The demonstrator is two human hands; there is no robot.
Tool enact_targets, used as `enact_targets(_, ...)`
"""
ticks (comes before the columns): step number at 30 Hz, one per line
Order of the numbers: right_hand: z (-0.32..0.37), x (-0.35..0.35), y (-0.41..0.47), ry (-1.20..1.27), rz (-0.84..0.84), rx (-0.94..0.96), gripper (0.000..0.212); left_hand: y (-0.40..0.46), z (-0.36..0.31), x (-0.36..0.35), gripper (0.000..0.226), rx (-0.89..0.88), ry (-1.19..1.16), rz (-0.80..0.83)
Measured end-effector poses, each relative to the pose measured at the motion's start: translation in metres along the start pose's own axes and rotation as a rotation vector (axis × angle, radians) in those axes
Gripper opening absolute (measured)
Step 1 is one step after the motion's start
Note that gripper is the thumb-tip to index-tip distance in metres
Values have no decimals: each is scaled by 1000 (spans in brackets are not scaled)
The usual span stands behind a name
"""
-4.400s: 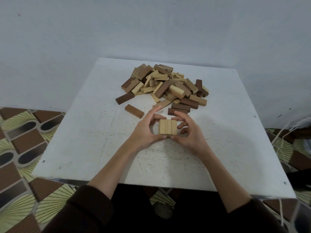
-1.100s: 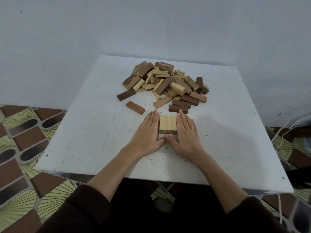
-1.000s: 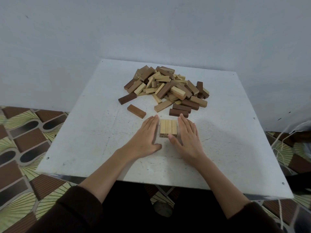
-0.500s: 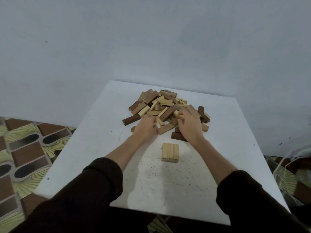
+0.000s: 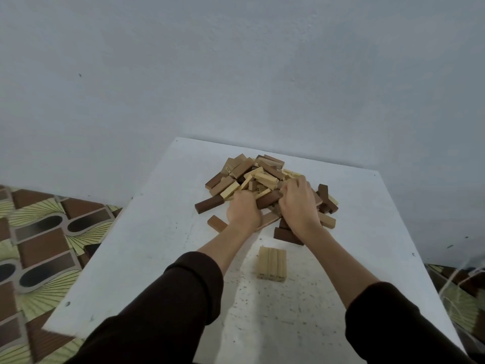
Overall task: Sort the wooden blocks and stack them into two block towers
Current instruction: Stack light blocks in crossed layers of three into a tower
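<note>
A pile of light and dark wooden blocks (image 5: 252, 174) lies at the far middle of the white table (image 5: 147, 245). Both hands are in the pile's near side. My left hand (image 5: 244, 212) shows only its back, with its fingers hidden among the blocks. My right hand (image 5: 299, 206) curls its fingers over the pile and its thumb lies against a dark brown block (image 5: 267, 200) that spans between the two hands. A flat row of three light blocks (image 5: 271, 262) lies alone nearer to me, between my forearms.
A lone reddish-brown block (image 5: 217, 223) and a longer dark block (image 5: 208, 204) lie left of the pile. More dark blocks (image 5: 287, 236) lie under my right wrist. A grey wall stands behind the table, with patterned floor tiles (image 5: 44, 232) to the left.
Both hands left the sides of the three-block row and reached forward into the pile. The head camera tilted up, so the table sits lower in view. The row has stayed put.
</note>
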State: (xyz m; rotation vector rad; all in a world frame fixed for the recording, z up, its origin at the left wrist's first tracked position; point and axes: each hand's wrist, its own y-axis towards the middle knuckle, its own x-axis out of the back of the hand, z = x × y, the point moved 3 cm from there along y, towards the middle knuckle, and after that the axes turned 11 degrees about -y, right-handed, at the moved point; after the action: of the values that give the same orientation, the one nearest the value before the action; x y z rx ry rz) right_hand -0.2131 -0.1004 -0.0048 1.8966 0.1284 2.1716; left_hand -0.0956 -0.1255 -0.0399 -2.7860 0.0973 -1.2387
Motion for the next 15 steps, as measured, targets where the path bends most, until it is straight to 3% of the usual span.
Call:
enact_targets(4,11,7,14,126,-20,55,21,3,7,6,9,-21,26,101)
enact_targets(7,16,7,26,79,37,89,25,5,15,13,29,-5,-85,144)
enact_targets(10,20,6,32,-37,29,137,28,4,19,24,14,0,-252,138)
enact_targets(15,21,-1,24,-71,97,169,19,0,34,33,33,-23,-455,115)
